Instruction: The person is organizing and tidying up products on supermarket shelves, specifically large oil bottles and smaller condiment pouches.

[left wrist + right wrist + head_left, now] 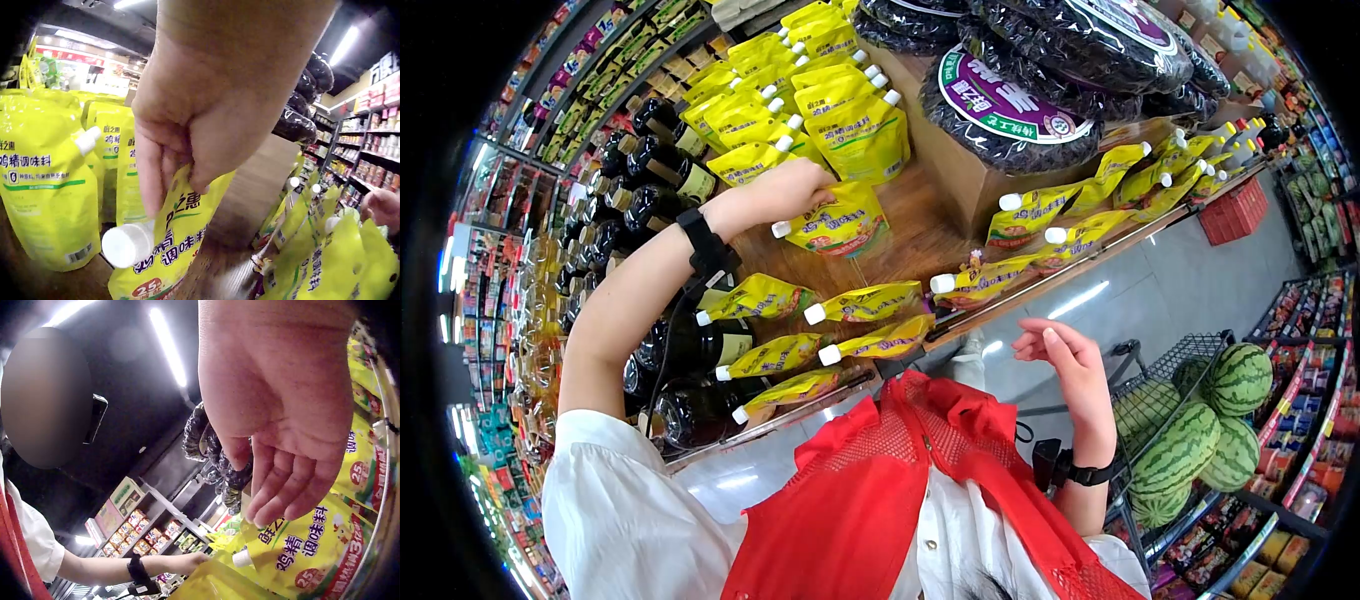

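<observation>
My left hand (785,192) reaches over the wooden shelf and pinches the top edge of a yellow seasoning pouch (840,222). In the left wrist view, the pouch (181,231) hangs upright below the fingers, its white cap to the left. Behind it stand several rows of like pouches (855,130). My right hand (1065,358) is held out beyond the shelf's front edge, fingers loosely bent, holding nothing. In the right wrist view, the right hand (281,425) overlaps a row of yellow pouches (312,550).
Dark bottles (650,205) line the left side. Large black packages with purple labels (1010,110) lie on a box at the back. More pouches (870,300) stand along the shelf's front edge. A cart with watermelons (1175,450) is at right, near a red basket (1232,212).
</observation>
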`<state>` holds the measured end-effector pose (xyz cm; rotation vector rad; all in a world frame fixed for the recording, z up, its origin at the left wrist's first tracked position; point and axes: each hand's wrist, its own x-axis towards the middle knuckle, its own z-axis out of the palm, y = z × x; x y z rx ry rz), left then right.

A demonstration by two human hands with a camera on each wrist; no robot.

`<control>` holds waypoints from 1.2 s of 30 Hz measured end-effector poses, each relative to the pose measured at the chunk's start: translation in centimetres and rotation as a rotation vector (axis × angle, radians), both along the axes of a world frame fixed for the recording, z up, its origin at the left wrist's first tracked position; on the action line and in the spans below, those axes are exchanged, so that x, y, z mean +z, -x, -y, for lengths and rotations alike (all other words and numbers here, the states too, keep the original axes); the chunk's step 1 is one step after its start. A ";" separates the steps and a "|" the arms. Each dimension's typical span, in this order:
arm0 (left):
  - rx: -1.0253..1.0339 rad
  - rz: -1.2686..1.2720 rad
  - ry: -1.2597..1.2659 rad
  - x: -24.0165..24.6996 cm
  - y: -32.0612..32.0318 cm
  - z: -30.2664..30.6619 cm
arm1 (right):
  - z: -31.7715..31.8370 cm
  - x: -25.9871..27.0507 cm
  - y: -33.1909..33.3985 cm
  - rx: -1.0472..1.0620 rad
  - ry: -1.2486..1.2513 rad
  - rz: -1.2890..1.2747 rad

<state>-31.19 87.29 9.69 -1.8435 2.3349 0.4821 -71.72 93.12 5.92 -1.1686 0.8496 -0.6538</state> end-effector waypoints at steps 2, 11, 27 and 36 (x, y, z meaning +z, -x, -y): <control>-0.046 -0.026 0.049 0.6 0.0 -0.4 | -0.2 0.1 0.1 -0.021 -0.004 -0.020; -0.095 0.081 -0.050 0.0 3.3 -3.1 | -1.3 -0.6 0.2 -0.053 -0.015 -0.026; -0.045 0.133 -0.106 -0.4 2.5 -3.9 | -2.2 -0.4 0.1 -0.071 0.009 -0.042; -0.073 0.131 -0.149 0.3 2.8 -4.3 | -2.1 -0.3 0.3 -0.083 0.008 -0.064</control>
